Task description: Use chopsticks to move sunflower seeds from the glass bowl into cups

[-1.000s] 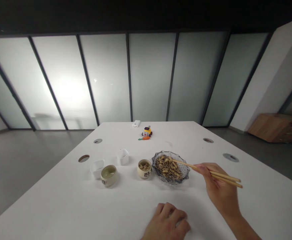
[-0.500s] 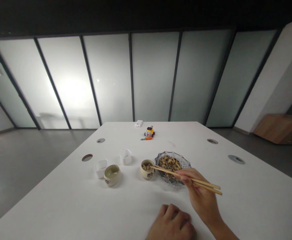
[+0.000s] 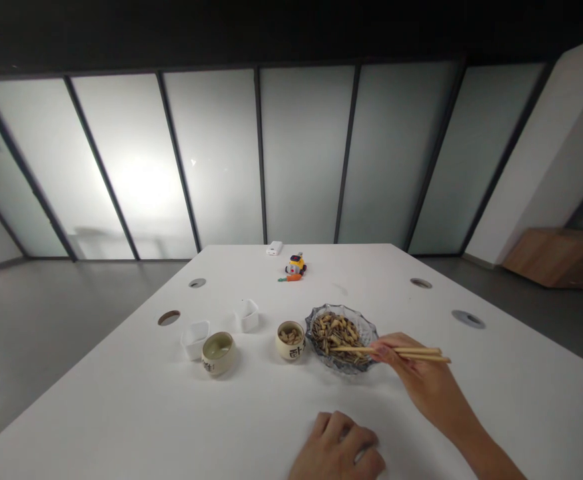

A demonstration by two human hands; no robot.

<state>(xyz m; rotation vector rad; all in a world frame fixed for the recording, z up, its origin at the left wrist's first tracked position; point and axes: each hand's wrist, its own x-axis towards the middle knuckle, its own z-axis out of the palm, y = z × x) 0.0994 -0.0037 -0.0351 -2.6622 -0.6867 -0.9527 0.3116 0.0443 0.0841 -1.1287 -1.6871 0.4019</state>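
My right hand [image 3: 414,370] is closed around a pair of wooden chopsticks [image 3: 391,352]. Their tips reach into a scalloped glass bowl [image 3: 316,340], touching a mix of striped sunflower seeds and tan pieces that look like peanuts [image 3: 338,333]. Whether the tips pinch a piece is too small to tell. Left of the bowl stands a cream cup with dark lettering [image 3: 290,350], with several tan pieces inside. My left hand [image 3: 338,450] rests on the table nearest me, fingers loosely bent with gaps between them, holding nothing.
A second cream cup [image 3: 218,363] stands farther left, close to two white plastic containers [image 3: 194,343]. Toward the far edge of the white table [image 3: 171,407] lie a yellow toy vehicle [image 3: 296,263], an orange toy carrot [image 3: 291,279] and a white device [image 3: 274,248]. Round holes pierce the tabletop.
My right hand has moved the chopstick tips rightward, from the lettered cup into the glass bowl. The left hand stays at the same place, its fingers slightly more spread.
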